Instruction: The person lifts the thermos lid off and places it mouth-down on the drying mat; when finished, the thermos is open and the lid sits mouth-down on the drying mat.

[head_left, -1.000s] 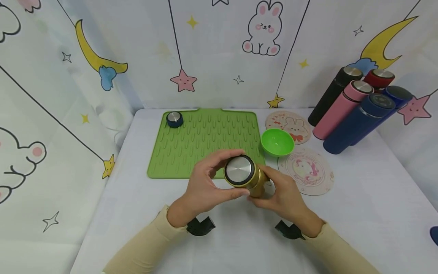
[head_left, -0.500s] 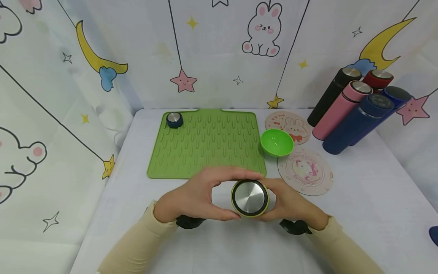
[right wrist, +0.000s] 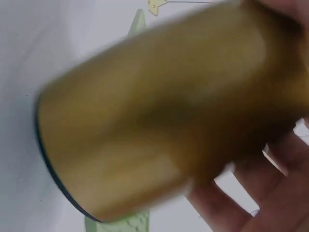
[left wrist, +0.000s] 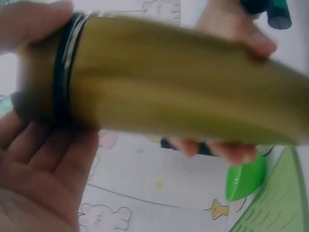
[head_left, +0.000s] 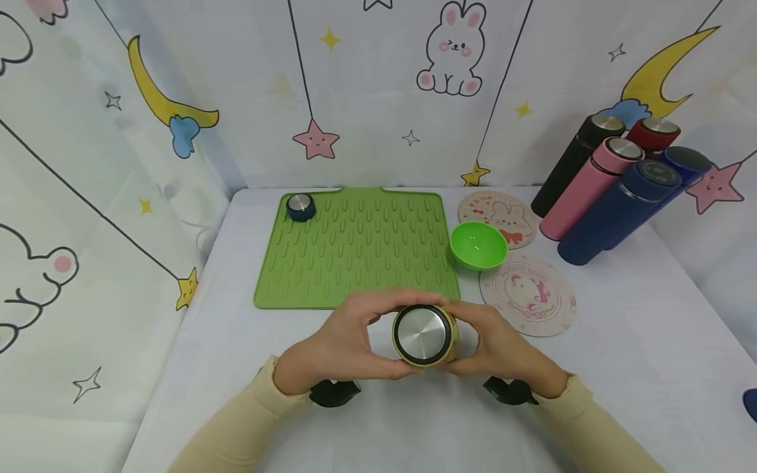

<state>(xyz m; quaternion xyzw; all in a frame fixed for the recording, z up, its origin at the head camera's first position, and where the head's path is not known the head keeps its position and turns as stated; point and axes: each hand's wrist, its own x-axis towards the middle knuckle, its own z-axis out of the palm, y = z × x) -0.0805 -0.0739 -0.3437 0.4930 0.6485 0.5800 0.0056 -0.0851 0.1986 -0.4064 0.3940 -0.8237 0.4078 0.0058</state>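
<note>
flask [head_left: 422,335]: gold metallic cylinder, black-ringed silver top; between both hands, just nearer than green ridged rectangular mat [head_left: 361,253].
left hand [head_left: 347,339]: widely curved, gripping top end.
right hand [head_left: 507,348]: curled round body, farther down.
</note>
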